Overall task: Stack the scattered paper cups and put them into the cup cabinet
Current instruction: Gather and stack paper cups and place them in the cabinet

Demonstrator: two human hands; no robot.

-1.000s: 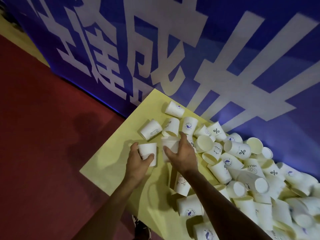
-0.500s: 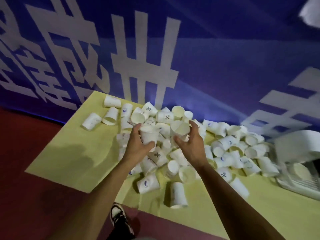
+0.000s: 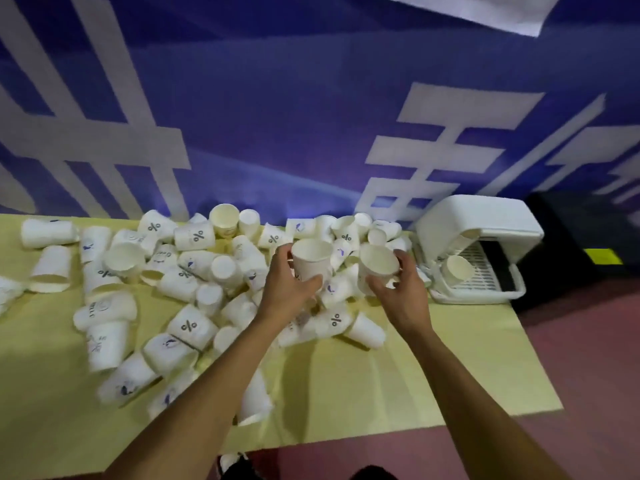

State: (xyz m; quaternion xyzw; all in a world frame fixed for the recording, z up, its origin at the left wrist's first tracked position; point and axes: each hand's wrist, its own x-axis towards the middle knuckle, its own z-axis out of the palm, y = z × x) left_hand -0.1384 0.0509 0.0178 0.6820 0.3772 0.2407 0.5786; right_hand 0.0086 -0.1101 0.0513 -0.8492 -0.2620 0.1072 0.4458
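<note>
I have my left grip closed round an upright cup and my right grip round a second cup tilted toward it, mouths up for nesting; the cup cabinet waits just right of my right grip.

The pale yellow counter carries a scattered heap of white paper cups across its left and centre. The white plastic cup cabinet stands at the counter's far right corner, one cup lying inside it. The blue banner with white characters hangs behind the counter. The dark red floor lies right of it.
</note>
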